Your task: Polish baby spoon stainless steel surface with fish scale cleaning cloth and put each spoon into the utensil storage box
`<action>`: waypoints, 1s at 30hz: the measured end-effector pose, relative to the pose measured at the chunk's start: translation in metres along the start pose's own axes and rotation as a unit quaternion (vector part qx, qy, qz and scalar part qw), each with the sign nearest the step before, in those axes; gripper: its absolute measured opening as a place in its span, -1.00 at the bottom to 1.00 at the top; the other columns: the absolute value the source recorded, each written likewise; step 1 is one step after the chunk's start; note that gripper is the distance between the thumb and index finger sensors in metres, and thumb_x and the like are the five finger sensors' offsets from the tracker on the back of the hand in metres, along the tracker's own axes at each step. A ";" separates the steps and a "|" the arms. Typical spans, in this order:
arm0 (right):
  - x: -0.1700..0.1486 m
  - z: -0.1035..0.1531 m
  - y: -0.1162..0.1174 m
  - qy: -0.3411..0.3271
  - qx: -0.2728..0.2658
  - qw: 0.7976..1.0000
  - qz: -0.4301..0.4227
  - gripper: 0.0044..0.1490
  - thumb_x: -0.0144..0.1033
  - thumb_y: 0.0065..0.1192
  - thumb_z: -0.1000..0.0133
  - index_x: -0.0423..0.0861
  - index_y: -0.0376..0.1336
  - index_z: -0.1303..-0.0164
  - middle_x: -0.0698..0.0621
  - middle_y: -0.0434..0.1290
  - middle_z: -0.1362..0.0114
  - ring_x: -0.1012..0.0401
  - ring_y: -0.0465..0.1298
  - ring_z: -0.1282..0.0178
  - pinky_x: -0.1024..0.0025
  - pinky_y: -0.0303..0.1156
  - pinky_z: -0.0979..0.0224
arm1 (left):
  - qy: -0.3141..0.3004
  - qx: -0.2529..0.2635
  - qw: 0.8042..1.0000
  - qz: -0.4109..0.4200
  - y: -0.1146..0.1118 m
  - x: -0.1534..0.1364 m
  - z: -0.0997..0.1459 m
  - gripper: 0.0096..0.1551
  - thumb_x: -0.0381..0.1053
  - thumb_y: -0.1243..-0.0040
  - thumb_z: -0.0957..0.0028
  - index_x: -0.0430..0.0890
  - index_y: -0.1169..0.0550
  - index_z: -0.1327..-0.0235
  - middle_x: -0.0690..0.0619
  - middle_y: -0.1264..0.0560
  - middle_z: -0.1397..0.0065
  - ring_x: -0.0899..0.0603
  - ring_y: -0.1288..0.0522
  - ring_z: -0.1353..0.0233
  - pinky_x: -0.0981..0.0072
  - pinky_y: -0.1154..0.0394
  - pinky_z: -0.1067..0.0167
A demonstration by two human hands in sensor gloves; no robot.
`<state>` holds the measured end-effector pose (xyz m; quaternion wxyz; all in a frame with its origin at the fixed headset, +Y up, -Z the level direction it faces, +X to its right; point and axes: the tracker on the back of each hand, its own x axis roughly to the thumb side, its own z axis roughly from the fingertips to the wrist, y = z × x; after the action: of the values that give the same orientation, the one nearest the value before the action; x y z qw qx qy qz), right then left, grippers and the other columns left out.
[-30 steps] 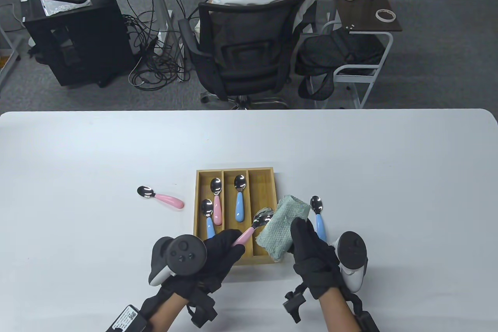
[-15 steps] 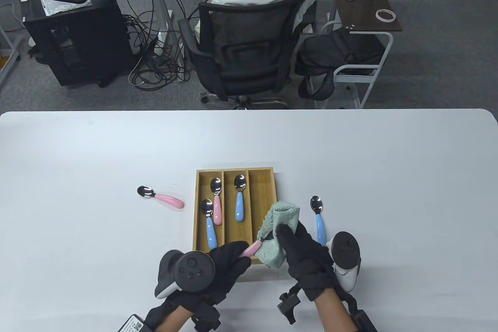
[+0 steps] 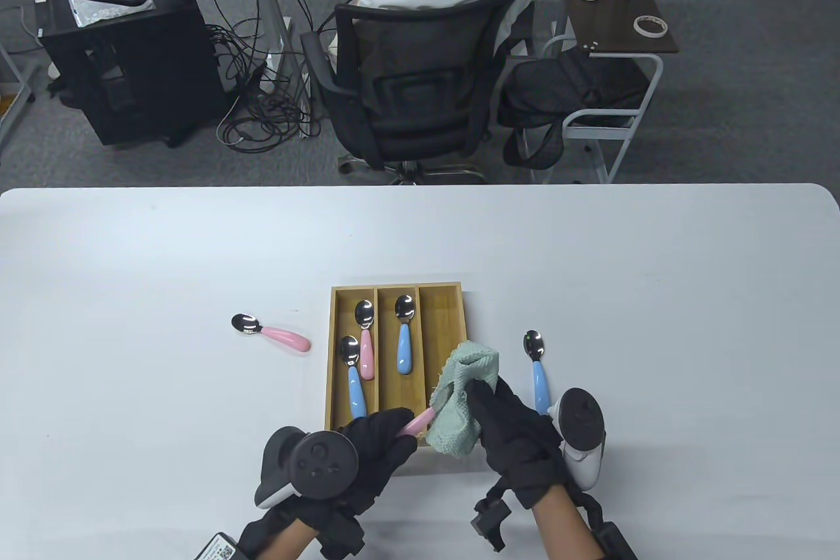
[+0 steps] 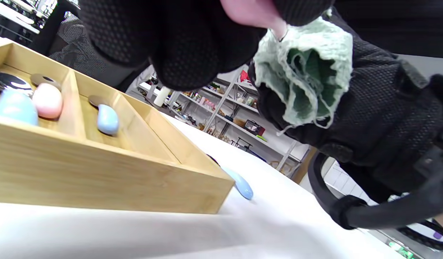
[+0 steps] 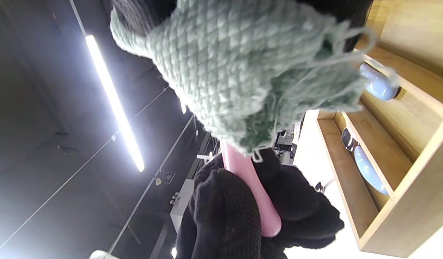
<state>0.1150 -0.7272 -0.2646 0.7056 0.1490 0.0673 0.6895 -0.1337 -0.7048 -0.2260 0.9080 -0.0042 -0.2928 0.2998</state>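
My left hand (image 3: 384, 438) grips the pink handle of a baby spoon (image 3: 418, 423) above the near edge of the wooden storage box (image 3: 453, 317). Its steel bowl is hidden inside the green fish scale cloth (image 3: 462, 406), which my right hand (image 3: 502, 415) holds wrapped around it. The right wrist view shows the cloth (image 5: 243, 72) bunched over the top of the pink handle (image 5: 250, 187). In the box lie three spoons: a pink one (image 3: 365, 340), a blue one (image 3: 354, 379) beside it and a blue one (image 3: 403, 340) in the middle slot. The box's right slot is empty.
A pink spoon (image 3: 272, 332) lies on the white table (image 3: 656, 297) left of the box. A blue spoon (image 3: 538, 369) lies right of it, close to my right hand. Beyond the table's far edge a person sits in a black office chair (image 3: 420, 87).
The spoon's bowl was bare beside the cloth a second ago; my right hand has since wrapped the cloth over it. Both hands have drawn slightly toward the near edge.
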 end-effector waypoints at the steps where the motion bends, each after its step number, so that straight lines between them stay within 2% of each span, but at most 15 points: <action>1: 0.000 0.000 0.000 0.001 -0.008 1.000 0.007 -0.17 0.00 0.02 -0.39 -0.33 -0.05 -0.60 -0.20 0.37 -0.49 0.01 0.60 -0.27 0.08 0.58 -0.33 | -0.004 -0.003 1.000 -0.003 -0.001 0.002 -0.001 -0.38 0.16 0.11 -0.32 -0.19 -0.39 -0.48 -0.06 -0.55 -0.26 -0.15 -0.64 -0.13 -0.06 -0.58 -0.13; 5: 0.002 0.001 -0.002 -0.014 -0.070 0.995 0.065 -0.21 -0.06 0.36 -0.23 -0.23 0.13 -0.48 -0.02 0.51 -0.31 0.20 0.70 -0.04 0.32 0.71 -0.14 | -0.016 -0.023 0.999 0.019 -0.008 0.006 -0.002 -0.37 0.16 0.12 -0.32 -0.19 -0.40 -0.48 -0.05 -0.56 -0.24 -0.14 -0.65 -0.11 -0.05 -0.59 -0.12; 7: 0.005 0.003 -0.002 -0.021 -0.081 0.993 0.078 -0.19 -0.01 0.42 -0.17 -0.21 0.16 -0.45 0.01 0.53 -0.27 0.23 0.71 0.00 0.35 0.72 -0.10 | -0.018 -0.025 0.999 0.017 -0.009 0.007 -0.002 -0.37 0.16 0.12 -0.32 -0.19 -0.40 -0.48 -0.04 -0.56 -0.24 -0.13 -0.66 -0.10 -0.05 -0.59 -0.12; 9: 0.007 0.004 -0.001 -0.025 -0.092 0.991 0.090 -0.18 0.02 0.42 -0.17 -0.20 0.17 -0.45 0.03 0.52 -0.25 0.25 0.69 0.02 0.36 0.71 -0.10 | -0.017 -0.021 1.000 0.015 -0.008 0.008 -0.002 -0.37 0.17 0.12 -0.32 -0.18 -0.40 -0.48 -0.04 -0.57 -0.23 -0.13 -0.66 -0.10 -0.04 -0.60 -0.11; 13: 0.009 0.006 0.003 -0.044 -0.099 0.985 0.133 -0.34 -0.02 0.10 -0.34 -0.23 0.16 -0.45 -0.02 0.53 -0.24 0.26 0.71 0.04 0.39 0.72 -0.08 | -0.009 -0.024 0.999 0.038 -0.009 0.005 -0.002 -0.37 0.17 0.13 -0.32 -0.19 -0.41 -0.48 -0.03 -0.58 -0.22 -0.12 -0.66 -0.08 -0.03 -0.60 -0.10; 16: 0.008 0.005 0.005 -0.043 -0.085 0.987 0.131 -0.36 -0.12 0.00 -0.37 -0.32 0.10 -0.48 -0.10 0.52 -0.27 0.22 0.73 -0.01 0.38 0.75 -0.10 | -0.005 -0.028 0.999 0.038 -0.009 0.002 -0.002 -0.36 0.17 0.13 -0.33 -0.20 -0.41 -0.48 -0.03 -0.58 -0.21 -0.13 -0.67 -0.08 -0.04 -0.60 -0.09; 20: 0.003 0.002 0.005 -0.019 -0.037 0.998 0.055 -0.34 -0.27 0.09 -0.37 -0.34 0.01 -0.53 -0.17 0.42 -0.41 0.08 0.68 -0.20 0.26 0.71 -0.24 | 0.001 -0.028 0.999 0.034 -0.009 -0.002 -0.001 -0.37 0.16 0.13 -0.32 -0.19 -0.40 -0.48 -0.04 -0.58 -0.22 -0.13 -0.66 -0.08 -0.04 -0.60 -0.10; 24: -0.001 0.000 0.005 -0.012 -0.020 0.999 0.023 -0.29 -0.38 0.27 -0.32 -0.29 0.00 -0.54 -0.11 0.39 -0.46 0.05 0.65 -0.28 0.21 0.68 -0.31 | 0.000 -0.031 0.999 0.020 -0.008 -0.002 -0.001 -0.38 0.16 0.12 -0.32 -0.18 -0.41 -0.48 -0.04 -0.57 -0.23 -0.14 -0.66 -0.08 -0.05 -0.60 -0.10; 30: 0.002 0.001 0.005 -0.024 -0.042 0.997 0.060 -0.21 -0.28 0.45 -0.20 -0.18 0.08 -0.52 -0.03 0.44 -0.40 0.13 0.67 -0.20 0.24 0.68 -0.27 | -0.005 -0.041 0.999 0.010 -0.012 0.000 -0.002 -0.39 0.17 0.13 -0.32 -0.16 -0.40 -0.48 -0.04 -0.57 -0.25 -0.14 -0.66 -0.09 -0.05 -0.59 -0.10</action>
<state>0.1102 -0.7256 -0.2619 0.6703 0.1393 0.0119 0.7288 -0.1266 -0.7141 -0.2259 0.9025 -0.0428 -0.3092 0.2969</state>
